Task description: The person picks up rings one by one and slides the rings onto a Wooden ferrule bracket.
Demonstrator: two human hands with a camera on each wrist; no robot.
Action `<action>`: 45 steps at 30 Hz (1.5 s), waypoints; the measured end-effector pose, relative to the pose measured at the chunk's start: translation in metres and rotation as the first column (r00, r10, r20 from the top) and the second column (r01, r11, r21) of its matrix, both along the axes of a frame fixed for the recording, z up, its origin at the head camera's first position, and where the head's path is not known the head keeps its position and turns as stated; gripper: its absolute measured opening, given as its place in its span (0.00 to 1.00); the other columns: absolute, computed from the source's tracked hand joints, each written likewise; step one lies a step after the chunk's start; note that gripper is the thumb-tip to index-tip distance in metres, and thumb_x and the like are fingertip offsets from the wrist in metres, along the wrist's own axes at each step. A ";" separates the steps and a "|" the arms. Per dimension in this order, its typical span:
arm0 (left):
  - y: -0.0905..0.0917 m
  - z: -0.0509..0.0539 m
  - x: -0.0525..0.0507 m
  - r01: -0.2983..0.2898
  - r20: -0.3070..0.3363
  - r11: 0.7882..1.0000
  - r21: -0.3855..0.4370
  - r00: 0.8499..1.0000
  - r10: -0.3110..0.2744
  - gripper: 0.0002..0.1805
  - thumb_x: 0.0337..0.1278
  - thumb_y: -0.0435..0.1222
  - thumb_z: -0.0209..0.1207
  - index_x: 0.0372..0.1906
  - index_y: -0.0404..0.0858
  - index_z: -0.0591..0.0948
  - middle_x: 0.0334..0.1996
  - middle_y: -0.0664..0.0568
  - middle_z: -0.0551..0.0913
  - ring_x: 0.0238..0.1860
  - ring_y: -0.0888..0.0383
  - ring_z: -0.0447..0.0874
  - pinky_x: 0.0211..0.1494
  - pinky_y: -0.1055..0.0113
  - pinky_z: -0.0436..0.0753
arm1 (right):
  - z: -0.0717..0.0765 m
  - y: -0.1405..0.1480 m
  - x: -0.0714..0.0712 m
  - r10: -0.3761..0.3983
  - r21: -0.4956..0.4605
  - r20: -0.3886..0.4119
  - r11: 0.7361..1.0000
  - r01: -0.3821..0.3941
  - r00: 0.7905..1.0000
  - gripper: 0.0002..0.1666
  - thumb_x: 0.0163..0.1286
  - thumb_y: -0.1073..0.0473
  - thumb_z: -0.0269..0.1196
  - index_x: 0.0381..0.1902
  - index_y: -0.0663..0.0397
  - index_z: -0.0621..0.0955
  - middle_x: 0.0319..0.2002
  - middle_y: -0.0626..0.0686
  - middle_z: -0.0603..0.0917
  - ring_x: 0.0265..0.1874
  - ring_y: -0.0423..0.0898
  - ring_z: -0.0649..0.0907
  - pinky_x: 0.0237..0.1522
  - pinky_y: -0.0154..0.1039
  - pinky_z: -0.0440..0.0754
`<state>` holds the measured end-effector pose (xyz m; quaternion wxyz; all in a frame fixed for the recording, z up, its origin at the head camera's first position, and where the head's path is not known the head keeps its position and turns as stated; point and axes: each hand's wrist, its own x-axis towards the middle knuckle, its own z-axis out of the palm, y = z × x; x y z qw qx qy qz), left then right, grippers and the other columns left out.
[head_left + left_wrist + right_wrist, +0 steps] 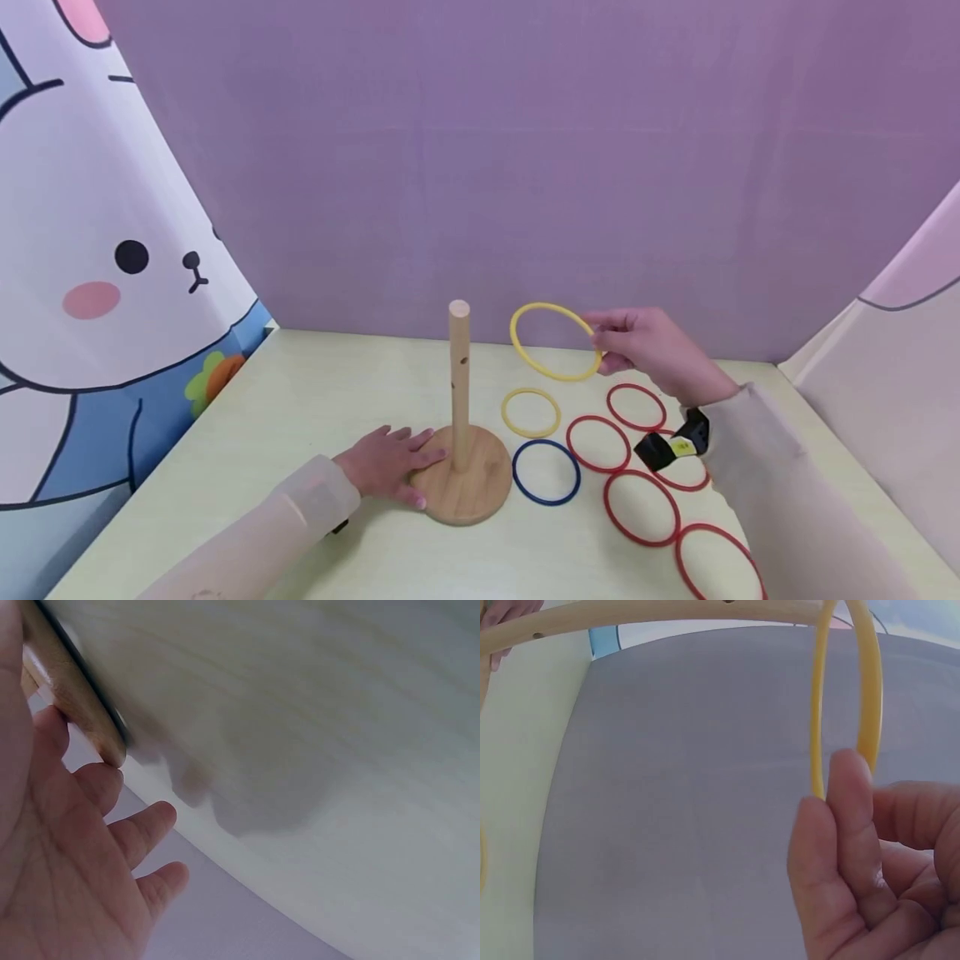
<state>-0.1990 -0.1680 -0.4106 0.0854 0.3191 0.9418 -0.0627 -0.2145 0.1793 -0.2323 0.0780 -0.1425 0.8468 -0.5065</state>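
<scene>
A wooden post (pixel 460 383) rises upright from a round wooden base (pixel 480 492) on the table. My left hand (pixel 392 467) rests on the base's left edge with fingers spread; in the left wrist view the fingers of that hand (pixel 82 825) touch the rim of the base (pixel 82 697). My right hand (pixel 645 346) pinches a yellow ring (pixel 534 364) by its right side, holding it tilted above the table, right of the post's upper part. The right wrist view shows this yellow ring (pixel 869 690) between thumb and fingers of the right hand (pixel 885 862).
On the table (pixel 360 392), right of the base, lie a second yellow ring (pixel 505 419), a blue ring (pixel 547 503) and several red rings (pixel 569 442), some partly under the right forearm. A purple backdrop (pixel 487 167) stands behind; printed cloth (pixel 75 208) hangs at the left.
</scene>
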 end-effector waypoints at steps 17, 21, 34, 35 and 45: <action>0.003 0.005 0.005 0.012 0.002 1.000 0.003 1.000 -0.012 0.42 0.48 0.64 0.59 0.69 0.50 0.69 0.67 0.44 0.68 0.62 0.42 0.71 0.61 0.45 0.69 | 0.015 -0.032 0.000 -0.025 -0.130 -0.039 0.991 0.020 0.999 0.25 0.69 0.66 0.57 0.64 0.64 0.73 0.40 0.58 0.80 0.25 0.42 0.82 0.38 0.36 0.83; 0.002 0.004 0.004 -0.003 0.012 1.000 0.009 1.000 0.003 0.42 0.48 0.63 0.60 0.69 0.50 0.69 0.67 0.44 0.68 0.62 0.41 0.70 0.61 0.44 0.69 | 0.019 -0.039 0.001 -0.022 -0.140 -0.060 0.990 0.013 0.998 0.25 0.68 0.66 0.57 0.63 0.62 0.74 0.43 0.60 0.81 0.26 0.44 0.83 0.39 0.38 0.84; 0.001 0.000 0.003 -0.002 0.017 1.000 0.006 1.000 0.002 0.42 0.49 0.64 0.59 0.70 0.51 0.67 0.68 0.43 0.67 0.63 0.41 0.69 0.61 0.44 0.69 | 0.028 -0.061 0.003 0.011 -0.118 -0.074 0.993 -0.020 0.997 0.24 0.68 0.66 0.57 0.62 0.61 0.75 0.45 0.62 0.82 0.27 0.47 0.84 0.39 0.39 0.84; 0.002 0.000 0.003 -0.004 0.019 1.000 0.005 1.000 0.004 0.42 0.49 0.64 0.59 0.70 0.51 0.67 0.68 0.44 0.67 0.63 0.41 0.69 0.61 0.44 0.68 | 0.028 -0.063 0.003 0.013 -0.114 -0.075 0.993 -0.022 0.997 0.24 0.68 0.66 0.57 0.62 0.61 0.75 0.45 0.62 0.83 0.28 0.48 0.84 0.39 0.39 0.84; 0.008 0.001 0.001 -0.026 0.027 1.000 -0.003 0.999 0.026 0.42 0.49 0.63 0.59 0.70 0.52 0.67 0.69 0.46 0.66 0.64 0.43 0.68 0.63 0.45 0.67 | 0.027 -0.076 0.002 0.035 -0.101 -0.094 0.994 -0.045 0.995 0.24 0.68 0.67 0.57 0.62 0.62 0.75 0.43 0.61 0.82 0.26 0.47 0.84 0.39 0.41 0.84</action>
